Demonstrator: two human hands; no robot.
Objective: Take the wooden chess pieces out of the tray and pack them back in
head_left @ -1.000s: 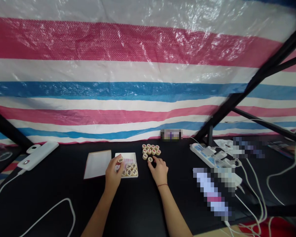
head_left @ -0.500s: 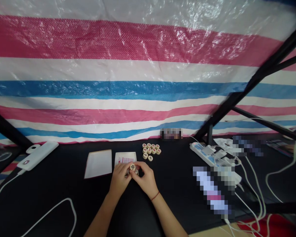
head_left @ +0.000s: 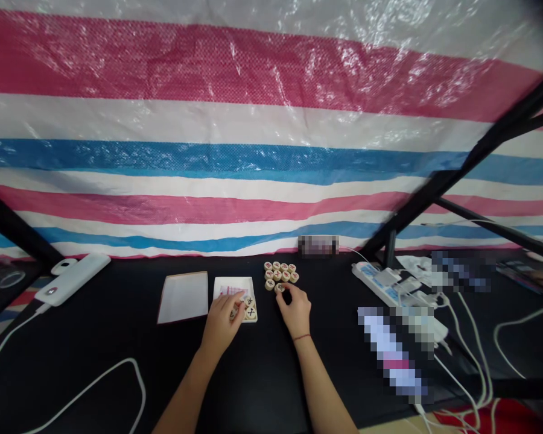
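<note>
My right hand (head_left: 295,307) pinches a round wooden Chinese chess piece (head_left: 279,288) with a black character, at the near end of a grouped set of pieces (head_left: 277,275). It appears to rest on the piece at that spot. Most of the grouped pieces show red characters and stand in short rows. My left hand (head_left: 222,319) reaches over a shallow white box (head_left: 248,281), fingers loosely bent and apart above loose pieces (head_left: 250,312) with black characters. Its palm hides part of the box. Pink-printed paper (head_left: 230,292) lies inside.
Left of the box lies an open lid (head_left: 183,297), white inside. A white power strip (head_left: 375,282) with plugs and cables occupies the right side, near a blurred-out device (head_left: 389,349). A white device (head_left: 75,279) with a cable is at far left. Striped sheeting (head_left: 208,208) hangs behind.
My hands, together over the box before, have parted. The right one carried the chess piece rightward to the grouped pieces. The left one has lowered onto the box, and more loose pieces show.
</note>
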